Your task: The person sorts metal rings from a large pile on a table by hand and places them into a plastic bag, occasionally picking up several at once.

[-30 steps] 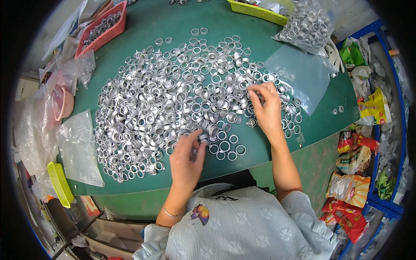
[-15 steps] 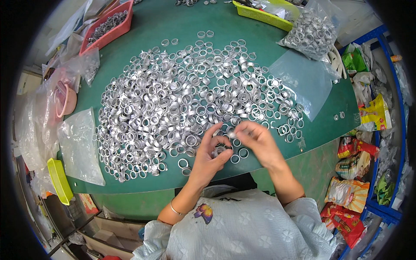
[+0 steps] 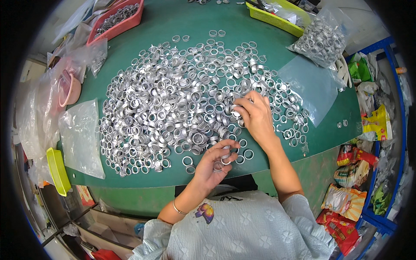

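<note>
At the six o'clock edge, the person's pale patterned blouse (image 3: 242,229) fills the foreground and hides both upper arms; a thin bracelet (image 3: 177,209) circles the left wrist.

The left hand (image 3: 212,167) lies palm up at the near rim of the round green table (image 3: 182,21), forearm running in from seven o'clock. Its fingers curl loosely around a small cluster of short silver metal rings (image 3: 224,157); how many rings it cups is hard to make out, since the fingertips cover part of them.

Just beyond, towards one o'clock, the right hand (image 3: 255,115) reaches in with its back up and its forearm slanting from five o'clock. Its fingertips pinch shut on one silver ring (image 3: 236,110) at the near edge of the big heap of loose silver rings (image 3: 182,104). That ring's axis cannot be told: the fingers hide most of it. In the heap most rings lie flat with the hole facing up; a few stand on edge.

At nine o'clock lie a clear plastic bag (image 3: 82,136) and a yellow-green tray (image 3: 56,171), partly off the table. Farther, at eleven o'clock, a red plastic tray of rings (image 3: 116,21) is cut off by the dark rim. At one o'clock sit a clear bag full of rings (image 3: 320,41) and a yellow tray (image 3: 273,17).
</note>
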Demonstrator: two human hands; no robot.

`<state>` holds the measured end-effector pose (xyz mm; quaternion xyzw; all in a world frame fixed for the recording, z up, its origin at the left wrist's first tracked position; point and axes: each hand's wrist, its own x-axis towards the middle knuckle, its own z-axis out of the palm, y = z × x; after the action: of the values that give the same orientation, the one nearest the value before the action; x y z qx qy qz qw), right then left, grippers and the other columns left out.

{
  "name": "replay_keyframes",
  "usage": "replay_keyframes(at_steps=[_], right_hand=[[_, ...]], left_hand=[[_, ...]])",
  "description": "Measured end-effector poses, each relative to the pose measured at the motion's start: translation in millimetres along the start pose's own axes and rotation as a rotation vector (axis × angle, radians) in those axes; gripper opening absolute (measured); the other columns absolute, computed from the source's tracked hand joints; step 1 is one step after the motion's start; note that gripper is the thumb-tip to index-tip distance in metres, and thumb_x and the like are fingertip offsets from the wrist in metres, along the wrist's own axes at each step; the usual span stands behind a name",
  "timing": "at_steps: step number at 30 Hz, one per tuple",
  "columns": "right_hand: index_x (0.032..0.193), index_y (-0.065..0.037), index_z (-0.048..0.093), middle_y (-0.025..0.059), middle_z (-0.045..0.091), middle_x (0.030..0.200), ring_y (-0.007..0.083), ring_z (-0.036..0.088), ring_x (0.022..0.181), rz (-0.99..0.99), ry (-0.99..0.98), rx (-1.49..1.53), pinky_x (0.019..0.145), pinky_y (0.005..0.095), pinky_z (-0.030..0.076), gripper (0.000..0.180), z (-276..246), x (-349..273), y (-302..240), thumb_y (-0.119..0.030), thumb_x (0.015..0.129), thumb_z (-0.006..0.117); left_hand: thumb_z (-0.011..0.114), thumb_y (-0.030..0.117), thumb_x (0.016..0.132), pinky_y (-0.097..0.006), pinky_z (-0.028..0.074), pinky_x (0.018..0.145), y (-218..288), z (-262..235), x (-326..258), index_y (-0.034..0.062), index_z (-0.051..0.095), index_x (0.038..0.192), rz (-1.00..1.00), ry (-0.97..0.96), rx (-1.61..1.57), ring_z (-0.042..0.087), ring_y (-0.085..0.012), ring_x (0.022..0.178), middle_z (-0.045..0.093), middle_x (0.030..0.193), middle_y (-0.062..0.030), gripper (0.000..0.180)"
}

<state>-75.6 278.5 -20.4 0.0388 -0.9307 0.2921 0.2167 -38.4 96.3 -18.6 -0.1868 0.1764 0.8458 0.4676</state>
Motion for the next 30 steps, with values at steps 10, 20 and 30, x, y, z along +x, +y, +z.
replay_keyframes(at_steps=[10,20,30], right_hand=[[0.087,0.0,0.063,0.0049,0.053,0.077,0.0133,0.047,0.061,0.196,-0.382,0.624,0.056,0.0242,0.039,0.013,-31,-24,-47,-0.001,0.075,0.065],[0.079,-0.005,0.063,0.0105,0.05,0.084,0.0269,0.05,0.087,-0.007,-0.216,-0.303,0.075,0.0396,0.034,0.007,11,42,-7,-0.01,0.074,0.065],[0.08,-0.002,0.063,0.0034,0.051,0.071,0.0133,0.047,0.07,0.253,-0.44,0.534,0.065,0.0266,0.037,0.006,-32,7,-30,-0.005,0.076,0.065]], left_hand=[[0.047,0.027,0.093,-0.026,0.056,0.072,-4,7,1,0.0013,0.05,0.119,0.218,0.132,0.088,0.059,-0.0154,0.101,0.059,0.101,-0.0073,0.036],[0.052,0.024,0.091,-0.024,0.054,0.056,0,-2,-4,0.0067,0.053,0.095,0.091,-0.021,0.031,0.06,-0.0212,0.09,0.059,0.097,-0.0109,0.018],[0.058,0.022,0.088,-0.017,0.036,0.046,8,27,-6,0.0087,0.056,0.11,0.153,0.243,0.008,0.051,-0.007,0.066,0.06,0.086,-0.0038,0.026]])
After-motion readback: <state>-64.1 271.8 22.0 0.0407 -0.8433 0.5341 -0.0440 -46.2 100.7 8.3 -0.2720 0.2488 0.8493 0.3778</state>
